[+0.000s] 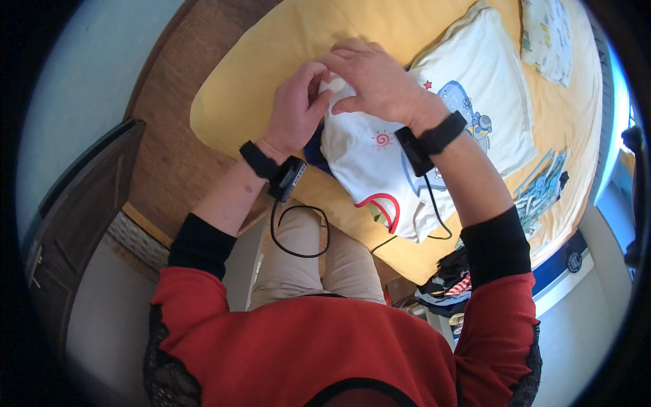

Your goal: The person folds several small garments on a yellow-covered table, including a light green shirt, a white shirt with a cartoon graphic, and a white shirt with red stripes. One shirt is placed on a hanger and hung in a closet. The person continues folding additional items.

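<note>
A white child's shirt [359, 159] with red neck trim, a red sun print and a blue printed figure lies over the yellow sheet. Its far left edge is gathered between my two hands, which meet there. My left hand [295, 105] is closed, thumb and curled fingers pinching the cloth. From the right, my right hand [380, 81] reaches over the same edge, its thumb and fingers closed about the fabric; the fingertips are partly hidden. Further right spreads white printed cloth [502, 88] with a blue cartoon; whether it is a separate garment I cannot tell. Dark blue cloth [315, 150] shows underneath.
A yellow sheet [237, 88] covers the bed, beside brown wood [180, 149]. Blue-green hangers [542, 183] lie bunched at the right, a folded patterned cloth [548, 41] beyond. Piled clothes [444, 288] sit near the front edge. Black cables [302, 256] hang from both wrist devices.
</note>
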Available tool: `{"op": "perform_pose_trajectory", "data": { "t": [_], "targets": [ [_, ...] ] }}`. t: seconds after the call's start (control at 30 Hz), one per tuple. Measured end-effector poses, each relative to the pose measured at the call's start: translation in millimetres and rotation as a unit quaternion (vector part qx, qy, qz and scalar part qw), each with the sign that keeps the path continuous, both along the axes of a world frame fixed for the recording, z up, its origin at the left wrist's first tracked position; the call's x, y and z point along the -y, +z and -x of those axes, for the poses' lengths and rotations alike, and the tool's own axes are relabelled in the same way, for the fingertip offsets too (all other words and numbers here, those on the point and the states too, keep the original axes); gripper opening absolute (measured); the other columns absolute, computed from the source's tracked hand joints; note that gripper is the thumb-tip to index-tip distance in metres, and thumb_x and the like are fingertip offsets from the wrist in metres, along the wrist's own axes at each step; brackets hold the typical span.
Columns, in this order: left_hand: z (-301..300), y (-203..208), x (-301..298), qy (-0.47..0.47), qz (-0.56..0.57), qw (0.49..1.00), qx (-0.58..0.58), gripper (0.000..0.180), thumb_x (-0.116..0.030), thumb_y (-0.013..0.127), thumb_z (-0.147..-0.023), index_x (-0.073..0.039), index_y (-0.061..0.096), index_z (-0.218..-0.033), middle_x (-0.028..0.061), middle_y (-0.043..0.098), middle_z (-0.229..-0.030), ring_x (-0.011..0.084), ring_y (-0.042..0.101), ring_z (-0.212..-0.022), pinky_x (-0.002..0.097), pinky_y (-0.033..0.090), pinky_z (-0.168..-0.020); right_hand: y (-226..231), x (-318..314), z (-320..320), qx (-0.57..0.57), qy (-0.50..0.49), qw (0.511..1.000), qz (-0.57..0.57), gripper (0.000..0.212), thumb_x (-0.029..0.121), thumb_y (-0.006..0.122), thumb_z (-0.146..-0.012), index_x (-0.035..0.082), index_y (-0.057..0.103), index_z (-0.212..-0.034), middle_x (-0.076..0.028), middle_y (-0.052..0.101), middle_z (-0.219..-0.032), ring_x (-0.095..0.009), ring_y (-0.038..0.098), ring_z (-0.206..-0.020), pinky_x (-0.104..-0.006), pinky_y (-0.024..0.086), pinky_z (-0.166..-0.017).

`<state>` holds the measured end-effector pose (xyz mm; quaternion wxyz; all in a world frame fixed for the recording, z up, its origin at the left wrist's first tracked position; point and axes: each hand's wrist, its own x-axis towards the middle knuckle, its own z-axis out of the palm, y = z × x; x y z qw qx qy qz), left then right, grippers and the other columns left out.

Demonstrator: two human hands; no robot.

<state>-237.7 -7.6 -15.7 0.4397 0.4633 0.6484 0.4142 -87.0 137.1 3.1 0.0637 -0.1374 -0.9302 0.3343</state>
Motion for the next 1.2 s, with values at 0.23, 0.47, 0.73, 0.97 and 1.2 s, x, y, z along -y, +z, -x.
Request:
{"op": "perform_pose_trajectory", "data": {
  "t": [0.23,0.47,0.73,0.97,1.2],
  "targets": [
    [-53,-2,28,0.212,0.004,0.951,0.225,0.035,-0.002,0.071,-0.086,-0.002,0.056,-0.118,0.0074,0.058,-0.088,0.0158,0.059,-0.078,0.0301,0.049,-0.071,-3,1,10,0.101,0.032,0.991,0.087,0.024,0.012,0.073,-0.075,0.008,0.066,-0.098,-0.009,0.064,-0.089,-0.03,0.058,-0.095,-0.0429,0.045,-0.091],
    [-49,-6,67,0.012,0.119,0.991,-0.064,0.017,-0.007,0.068,-0.08,-0.003,0.061,-0.094,0.0139,0.058,-0.087,0.0297,0.06,-0.078,0.0372,0.049,-0.069,26,21,-29,-0.016,0.022,0.999,-0.027,0.014,0.011,0.067,-0.069,0.009,0.061,-0.082,-0.006,0.058,-0.084,-0.026,0.057,-0.091,-0.0395,0.044,-0.083],
    [-48,-4,73,-0.08,-0.007,0.973,-0.218,0.024,0.0,0.067,-0.074,-0.01,0.062,-0.096,0.0083,0.056,-0.088,0.0292,0.06,-0.079,0.0409,0.051,-0.066,29,106,-121,0.036,-0.092,0.989,-0.106,0.012,0.011,0.063,-0.075,0.01,0.059,-0.087,-0.007,0.058,-0.096,-0.027,0.056,-0.103,-0.0435,0.041,-0.097],
    [-38,-9,76,-0.152,-0.03,0.951,-0.267,0.024,0.002,0.065,-0.078,-0.008,0.062,-0.101,0.012,0.057,-0.09,0.0332,0.061,-0.081,0.0435,0.051,-0.069,7,141,-133,0.059,-0.275,0.959,-0.038,0.024,0.009,0.061,-0.078,0.009,0.062,-0.102,-0.008,0.061,-0.104,-0.027,0.058,-0.105,-0.0409,0.043,-0.091],
    [-26,1,75,-0.265,0.077,0.898,-0.342,0.023,0.0,0.065,-0.08,-0.009,0.064,-0.101,0.0136,0.058,-0.093,0.0355,0.059,-0.089,0.0462,0.049,-0.075,-6,134,-96,0.043,-0.433,0.899,0.04,0.035,0.008,0.061,-0.077,0.005,0.061,-0.112,-0.013,0.062,-0.101,-0.031,0.062,-0.097,-0.0434,0.051,-0.081]
  ]
}}
